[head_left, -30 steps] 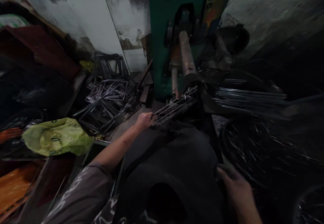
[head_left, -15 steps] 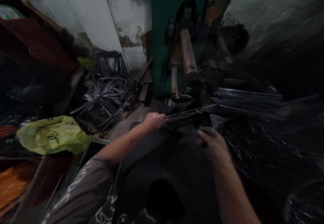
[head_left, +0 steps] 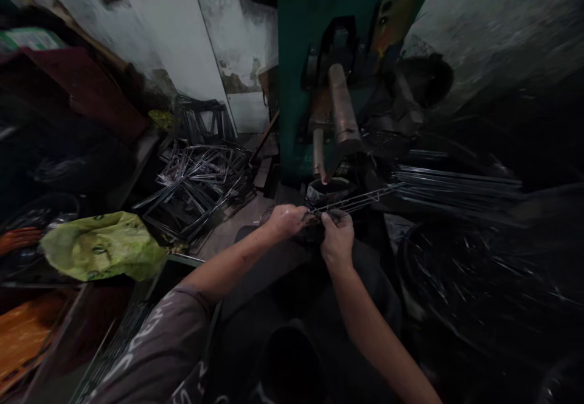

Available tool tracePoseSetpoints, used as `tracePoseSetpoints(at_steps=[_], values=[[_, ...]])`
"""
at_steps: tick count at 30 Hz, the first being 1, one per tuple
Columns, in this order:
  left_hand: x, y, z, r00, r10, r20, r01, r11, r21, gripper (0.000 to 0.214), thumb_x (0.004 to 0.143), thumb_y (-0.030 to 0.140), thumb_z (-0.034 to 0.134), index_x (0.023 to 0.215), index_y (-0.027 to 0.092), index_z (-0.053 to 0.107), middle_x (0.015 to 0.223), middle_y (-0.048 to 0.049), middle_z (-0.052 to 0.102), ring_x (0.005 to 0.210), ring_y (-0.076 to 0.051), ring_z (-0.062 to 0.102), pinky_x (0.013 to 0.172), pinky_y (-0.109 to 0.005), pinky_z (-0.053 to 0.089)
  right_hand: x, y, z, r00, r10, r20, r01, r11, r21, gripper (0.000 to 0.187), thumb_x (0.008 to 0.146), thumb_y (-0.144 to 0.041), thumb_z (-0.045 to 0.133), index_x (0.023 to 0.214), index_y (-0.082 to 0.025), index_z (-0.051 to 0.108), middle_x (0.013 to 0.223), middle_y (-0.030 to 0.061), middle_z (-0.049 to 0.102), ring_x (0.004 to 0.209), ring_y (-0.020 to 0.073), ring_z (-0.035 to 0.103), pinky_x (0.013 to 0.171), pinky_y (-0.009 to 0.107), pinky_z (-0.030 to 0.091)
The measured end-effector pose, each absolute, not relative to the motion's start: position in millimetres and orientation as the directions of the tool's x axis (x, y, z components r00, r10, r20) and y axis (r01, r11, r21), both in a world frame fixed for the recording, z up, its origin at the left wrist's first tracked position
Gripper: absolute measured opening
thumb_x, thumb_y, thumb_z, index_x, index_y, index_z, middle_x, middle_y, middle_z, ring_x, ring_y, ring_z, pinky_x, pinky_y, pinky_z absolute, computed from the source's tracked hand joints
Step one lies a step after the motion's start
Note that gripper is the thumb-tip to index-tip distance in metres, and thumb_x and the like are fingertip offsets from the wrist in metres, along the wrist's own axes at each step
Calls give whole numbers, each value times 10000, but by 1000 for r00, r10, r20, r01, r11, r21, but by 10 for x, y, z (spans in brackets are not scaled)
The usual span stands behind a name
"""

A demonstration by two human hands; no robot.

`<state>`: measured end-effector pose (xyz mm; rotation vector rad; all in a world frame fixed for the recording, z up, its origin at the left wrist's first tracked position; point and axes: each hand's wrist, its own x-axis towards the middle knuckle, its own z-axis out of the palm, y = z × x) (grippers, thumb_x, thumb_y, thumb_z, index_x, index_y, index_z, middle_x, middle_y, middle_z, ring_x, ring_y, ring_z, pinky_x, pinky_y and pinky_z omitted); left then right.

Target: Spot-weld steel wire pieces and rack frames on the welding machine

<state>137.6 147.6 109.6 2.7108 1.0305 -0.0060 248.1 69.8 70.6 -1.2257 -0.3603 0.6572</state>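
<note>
My left hand (head_left: 288,220) is closed around the near end of a metal wire frame (head_left: 365,199), which stretches away to the right. Close beside it, my right hand (head_left: 337,233) has its thumb and fingers pinched at the same end of the frame; whether a small piece sits between those fingertips is too dark to make out. Just beyond the hands, the copper-coloured lower electrode (head_left: 318,154) and the thicker upper arm (head_left: 343,106) jut from a green machine (head_left: 294,87). Beneath the electrode tip is a dark container (head_left: 326,190).
Bent wire frames (head_left: 196,176) lie heaped on the floor at left. Straight rods (head_left: 456,182) are stacked at right, above a large dark tub (head_left: 404,252) of small shiny metal pieces. A yellow-green sack (head_left: 104,246) lies at left, near another person's hand (head_left: 20,240).
My right hand has moved left from beside the tub to the wire frame, near my left hand. The left hand keeps its hold. The view has tilted up slightly.
</note>
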Motion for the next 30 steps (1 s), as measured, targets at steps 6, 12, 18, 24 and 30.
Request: tracePoseSetpoints(at_steps=[6,12,18,24,30], values=[[1391,1510,1111,750,657,-81,658,-728,191,451,946,486,339,949,161,651,897,-123,696,835,-230,656,702,-291,472,2494,742,692,790,614,-1,-148,189,-971,381,636,-386,715,845,-165,486,752,-10,544,693,146,532,675,286,440],[1429,1562,1154,733,676,-80,677,-712,184,471,946,498,330,968,160,657,898,-124,698,846,-235,659,700,-292,469,2524,820,690,789,612,57,-78,192,-978,361,655,-385,698,839,-167,478,746,-10,540,685,148,525,664,287,432],[1480,1666,1091,732,680,-45,673,-710,208,452,948,482,341,959,161,658,892,-120,701,842,-231,662,709,-290,469,2589,928,707,793,599,108,-3,181,-983,336,671,-384,682,827,-165,480,739,-7,540,685,149,519,663,284,428],[1542,1786,1030,719,695,-24,678,-693,245,440,945,483,351,964,173,663,902,-114,704,848,-224,663,725,-285,468,2668,1053,723,787,603,131,18,190,-982,329,660,-386,670,809,-169,472,728,-8,531,674,150,515,658,287,426],[1614,1876,1040,689,724,-41,705,-656,268,457,937,510,354,995,186,670,905,-114,707,865,-227,663,712,-274,458,2754,1190,688,777,611,153,42,192,-980,333,658,-386,668,818,-172,469,730,-12,524,679,150,510,653,283,421]])
